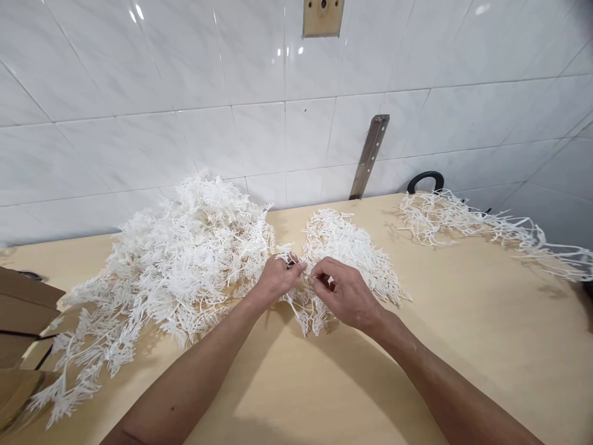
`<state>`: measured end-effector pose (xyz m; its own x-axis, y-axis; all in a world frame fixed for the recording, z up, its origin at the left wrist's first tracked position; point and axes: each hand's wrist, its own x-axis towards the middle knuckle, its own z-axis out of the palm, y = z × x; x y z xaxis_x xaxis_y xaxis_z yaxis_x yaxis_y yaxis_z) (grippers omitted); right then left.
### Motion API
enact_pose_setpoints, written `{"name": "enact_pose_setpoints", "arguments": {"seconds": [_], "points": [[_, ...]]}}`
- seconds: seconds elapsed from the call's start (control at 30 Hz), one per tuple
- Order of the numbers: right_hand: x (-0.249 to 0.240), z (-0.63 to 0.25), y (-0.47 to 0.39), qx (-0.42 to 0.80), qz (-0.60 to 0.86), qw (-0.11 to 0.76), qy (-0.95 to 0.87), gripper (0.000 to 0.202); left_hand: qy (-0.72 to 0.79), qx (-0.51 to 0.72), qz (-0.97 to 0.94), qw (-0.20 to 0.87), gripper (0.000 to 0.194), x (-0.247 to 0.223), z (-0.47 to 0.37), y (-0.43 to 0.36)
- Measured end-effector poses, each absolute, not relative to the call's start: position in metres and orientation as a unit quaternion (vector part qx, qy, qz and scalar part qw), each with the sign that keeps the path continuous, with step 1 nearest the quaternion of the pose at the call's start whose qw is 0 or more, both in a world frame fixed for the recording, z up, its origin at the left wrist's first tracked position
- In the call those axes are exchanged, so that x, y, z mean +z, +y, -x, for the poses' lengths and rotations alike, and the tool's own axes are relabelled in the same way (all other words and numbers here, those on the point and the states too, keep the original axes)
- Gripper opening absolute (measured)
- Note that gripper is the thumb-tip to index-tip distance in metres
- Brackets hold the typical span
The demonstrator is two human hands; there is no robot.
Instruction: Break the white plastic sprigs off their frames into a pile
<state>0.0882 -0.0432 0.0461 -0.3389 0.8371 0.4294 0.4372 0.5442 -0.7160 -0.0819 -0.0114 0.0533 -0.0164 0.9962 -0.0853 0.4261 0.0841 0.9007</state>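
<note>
Both hands meet at the middle of the table, over white plastic foliage. My left hand [281,275] is closed on a white artificial sprig [303,309], whose feathery tips hang below and between the hands. Close beside it, my right hand [343,290] pinches with thumb and forefinger at the same sprig; the exact spot between the fingertips is too small to make out. A large heap of white artificial sprigs [185,253] rises left of my left hand. Just behind my right hand lies a smaller pile of white sprigs [345,241].
Thin bare white stems [463,219] spread along the table's right side, with a black curved handle [426,179] behind them. Cardboard boxes [28,309] stand at the left edge. A metal bracket [370,154] leans against the tiled wall [259,142] behind the wooden table [486,321].
</note>
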Motion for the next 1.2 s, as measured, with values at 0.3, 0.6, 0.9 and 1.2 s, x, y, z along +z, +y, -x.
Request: {"name": "enact_pose_setpoints", "arguments": {"seconds": [0.3, 0.6, 0.9, 1.2], "points": [[0.045, -0.097, -0.035, 0.231, 0.534, 0.470, -0.664, 0.015, 0.535, 0.454, -0.448, 0.554, 0.045, 0.050, 0.089, -0.005], [0.045, -0.103, -0.031, 0.292, 0.580, 0.413, -0.638, 0.028, 0.495, 0.473, -0.443, 0.580, 0.048, 0.050, 0.083, -0.008], [0.037, -0.091, -0.033, 0.418, 0.505, 0.468, -0.592, 0.038, 0.478, 0.471, -0.477, 0.568, 0.048, 0.048, 0.076, -0.014], [0.037, -0.096, -0.031, 0.429, 0.506, 0.473, -0.580, 0.036, 0.464, 0.438, -0.534, 0.555, 0.044, 0.054, 0.075, -0.017]]}}
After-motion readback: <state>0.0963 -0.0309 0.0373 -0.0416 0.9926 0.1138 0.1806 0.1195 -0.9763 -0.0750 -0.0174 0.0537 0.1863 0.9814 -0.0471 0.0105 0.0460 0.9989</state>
